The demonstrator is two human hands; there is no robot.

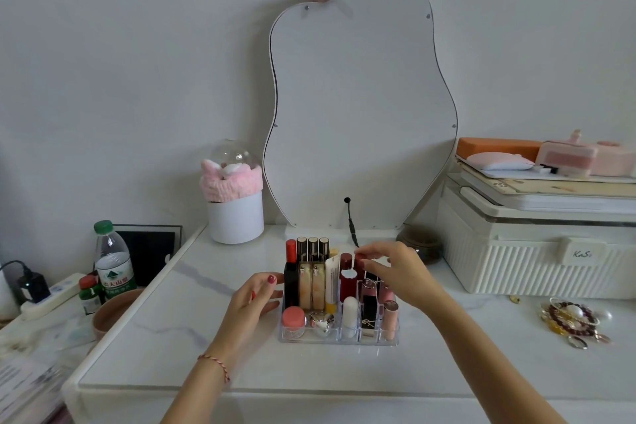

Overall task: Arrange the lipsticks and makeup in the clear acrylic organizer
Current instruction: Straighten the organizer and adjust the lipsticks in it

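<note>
From the head camera we're looking down on a white marble table (pixel 241 372), and the organizer (pixel 339 339) sits dead centre in front of the mirror (pixel 361 113), already well stocked. Our left hand (pixel 253 301) rests flat against the organizer's left wall, fingers spread and holding nothing, so we read it as a brace to keep the tray from sliding. Our right hand (pixel 389 267) is up over the far right corner, thumb and fingertips pinched together on the cap of a dark red lipstick (pixel 359 263), which stands upright with its long axis vertical, just right of a second dark red tube (pixel 347 270). Whether its base is fully seated in the slot we can't tell, the nearer tubes hide it. That's the relation that matters: the lipstick hangs straight below the pinch, the slot straight below that, so the coming move should be a plain vertical push, and the right hand is the one on it. Nearer us stand a white balm (pixel 350 315), a black-and-red tube (pixel 370 308) and a pink gloss (pixel 390 318); on the left, a pink-lidded jar (pixel 293 318), a silver heart (pixel 321 322), and behind them a black tube (pixel 291 280) and gold-capped bottles (pixel 312 280). No loose makeup shows on the table, so we judge the job nearly done. A water bottle (pixel 112 260) waits far left, beads (pixel 571 318) far right.
</note>
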